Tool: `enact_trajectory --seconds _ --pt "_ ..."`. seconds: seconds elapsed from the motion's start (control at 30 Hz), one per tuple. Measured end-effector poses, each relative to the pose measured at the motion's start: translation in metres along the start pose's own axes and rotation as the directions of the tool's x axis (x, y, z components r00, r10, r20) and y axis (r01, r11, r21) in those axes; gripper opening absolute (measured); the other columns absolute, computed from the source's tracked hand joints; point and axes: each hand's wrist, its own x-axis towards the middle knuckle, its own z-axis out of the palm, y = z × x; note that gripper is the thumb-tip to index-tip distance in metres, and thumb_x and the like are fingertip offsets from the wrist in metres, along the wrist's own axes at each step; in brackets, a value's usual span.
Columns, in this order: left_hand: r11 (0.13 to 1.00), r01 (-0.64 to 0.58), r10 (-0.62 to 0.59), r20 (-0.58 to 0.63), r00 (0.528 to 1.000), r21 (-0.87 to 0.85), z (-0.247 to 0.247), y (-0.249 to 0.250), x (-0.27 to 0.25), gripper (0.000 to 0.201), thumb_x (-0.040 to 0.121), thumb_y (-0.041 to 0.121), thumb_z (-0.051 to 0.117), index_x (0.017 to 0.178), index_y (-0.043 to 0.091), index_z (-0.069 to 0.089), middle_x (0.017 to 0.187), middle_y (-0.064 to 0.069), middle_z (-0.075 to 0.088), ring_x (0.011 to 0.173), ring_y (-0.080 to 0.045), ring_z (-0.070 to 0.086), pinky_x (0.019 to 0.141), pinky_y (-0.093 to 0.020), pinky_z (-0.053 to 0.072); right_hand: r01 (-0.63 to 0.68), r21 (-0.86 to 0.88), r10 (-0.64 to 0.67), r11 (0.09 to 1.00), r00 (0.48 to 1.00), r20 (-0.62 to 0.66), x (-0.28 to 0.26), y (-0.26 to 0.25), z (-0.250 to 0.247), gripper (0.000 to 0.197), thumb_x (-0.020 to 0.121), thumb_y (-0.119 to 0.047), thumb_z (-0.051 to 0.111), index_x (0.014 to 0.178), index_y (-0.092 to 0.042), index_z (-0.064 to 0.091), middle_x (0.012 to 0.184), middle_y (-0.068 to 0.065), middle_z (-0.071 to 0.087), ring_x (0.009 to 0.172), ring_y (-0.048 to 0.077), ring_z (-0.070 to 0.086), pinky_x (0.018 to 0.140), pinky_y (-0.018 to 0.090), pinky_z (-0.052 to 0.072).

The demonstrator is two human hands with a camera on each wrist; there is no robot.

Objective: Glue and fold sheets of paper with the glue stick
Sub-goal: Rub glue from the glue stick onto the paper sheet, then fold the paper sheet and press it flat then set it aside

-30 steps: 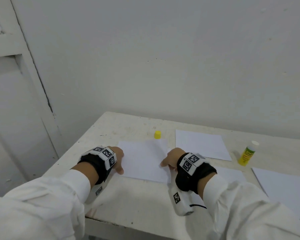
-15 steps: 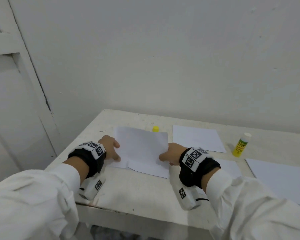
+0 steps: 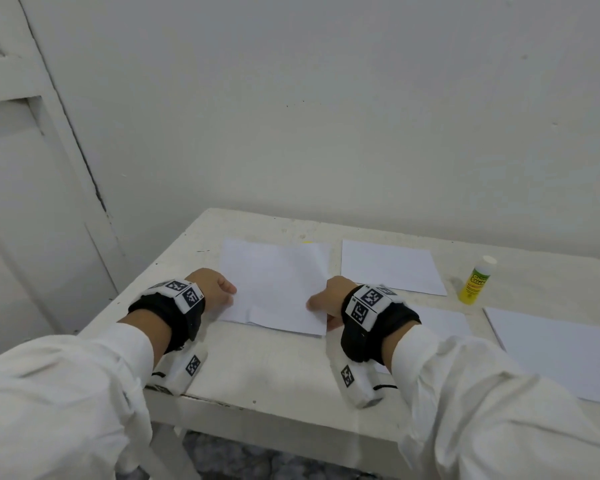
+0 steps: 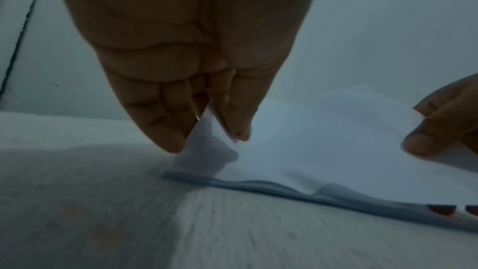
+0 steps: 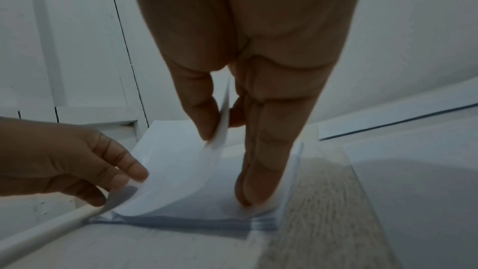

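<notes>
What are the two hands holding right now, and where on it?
Both hold the same sheet of paper: the left hand pinches its near-left corner between thumb and fingers, and the right hand pinches its right edge.

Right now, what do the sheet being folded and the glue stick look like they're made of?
Sheet: thin matte white paper; it curls where the hands pinch it. Glue stick: probably smooth plastic, with a yellow printed label and a white cap.

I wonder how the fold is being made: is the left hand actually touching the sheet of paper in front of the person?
Touching. The left wrist view shows the left hand pinching a corner of the sheet between thumb and fingers.
</notes>
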Motion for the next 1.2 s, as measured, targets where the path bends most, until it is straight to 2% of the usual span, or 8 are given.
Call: enact_trajectory --seconds 0.33,0.5,0.57,0.67,0.73,0.87,1.0,1.2 --pt "0.999 -0.021 0.025 -0.078 0.997 0.05 -0.005 0.015 -0.018 0.027 0.083 0.007 0.069 0.109 0.015 0.069 0.111 -0.004 0.058 0.108 -0.022 0.056 0.086 -0.022 0.038 0.034 0.071 -0.033 0.997 0.999 -0.016 -0.008 0.009 -0.006 0.039 0.086 -0.021 0.055 0.116 0.004 0.057 0.108 0.022 0.067 0.096 0.038 0.067 0.085 0.05 0.055" --pt "0.99 -0.119 0.12 0.007 0.993 -0.082 0.0 0.044 -0.028 0.019 0.081 0.006 0.072 0.098 0.015 0.073 0.078 0.001 0.065 0.069 -0.015 0.058 0.073 -0.024 0.051 0.028 0.312 0.007 0.95 0.994 -0.11 -0.03 0.039 -0.046 0.021 0.089 -0.004 0.059 0.11 -0.003 0.054 0.12 0.018 0.055 0.097 0.034 0.062 0.055 0.037 0.059" --pt "0.977 -0.155 0.166 0.063 0.984 -0.149 0.011 0.066 -0.035 0.015 0.081 0.004 0.072 0.092 0.014 0.072 0.07 0.002 0.062 0.06 -0.012 0.056 0.063 -0.017 0.052 0.007 0.409 0.051 0.913 0.99 -0.131 -0.042 0.063 -0.066 0.018 0.085 0.005 0.063 0.093 -0.007 0.052 0.118 0.017 0.053 0.103 0.036 0.058 0.054 0.038 0.059" --pt "0.961 -0.206 0.238 0.175 0.955 -0.185 0.037 0.104 -0.048 0.017 0.081 0.002 0.071 0.093 0.014 0.069 0.073 0.003 0.061 0.057 -0.009 0.055 0.05 -0.008 0.048 -0.001 0.444 0.096 0.896 0.977 -0.191 -0.059 0.107 -0.096 0.028 0.078 0.009 0.069 0.098 -0.003 0.054 0.115 0.018 0.057 0.097 0.033 0.059 0.053 0.033 0.056" --pt "0.957 -0.23 0.269 0.249 0.93 -0.174 0.057 0.126 -0.054 0.021 0.081 0.001 0.072 0.098 0.013 0.068 0.074 0.002 0.06 0.056 -0.009 0.056 0.049 -0.007 0.047 -0.024 0.448 0.134 0.894 0.967 -0.216 -0.07 0.135 -0.112 0.03 0.076 0.009 0.071 0.1 0.001 0.055 0.107 0.018 0.059 0.086 0.03 0.061 0.048 0.027 0.054" --pt "0.963 -0.244 0.27 0.336 0.902 -0.118 0.088 0.149 -0.058 0.021 0.079 0.0 0.074 0.092 0.014 0.067 0.066 0.001 0.054 0.047 -0.007 0.057 0.052 -0.012 0.051 -0.104 0.395 0.215 0.913 0.945 -0.248 -0.084 0.171 -0.125 0.027 0.075 0.003 0.075 0.073 -0.006 0.05 0.074 0.012 0.059 0.058 0.025 0.058 0.053 0.031 0.055" --pt "0.969 -0.243 0.242 0.366 0.899 -0.043 0.103 0.153 -0.058 0.023 0.077 0.0 0.076 0.078 0.018 0.063 0.058 0.001 0.055 0.035 -0.001 0.054 0.045 -0.012 0.047 -0.199 0.318 0.283 0.927 0.927 -0.245 -0.081 0.18 -0.124 0.035 0.076 -0.003 0.077 0.071 -0.01 0.043 0.069 0.011 0.055 0.058 0.025 0.056 0.059 0.033 0.052" --pt "0.973 -0.23 0.203 0.386 0.9 0.027 0.108 0.155 -0.06 0.021 0.078 0.004 0.076 0.083 0.019 0.064 0.066 0.0 0.058 0.051 -0.01 0.057 0.05 -0.014 0.049 -0.289 0.121 0.31 0.95 0.925 -0.219 -0.082 0.172 -0.119 0.027 0.079 -0.014 0.076 0.09 -0.003 0.054 0.077 0.014 0.062 0.061 0.024 0.054 0.055 0.029 0.044"
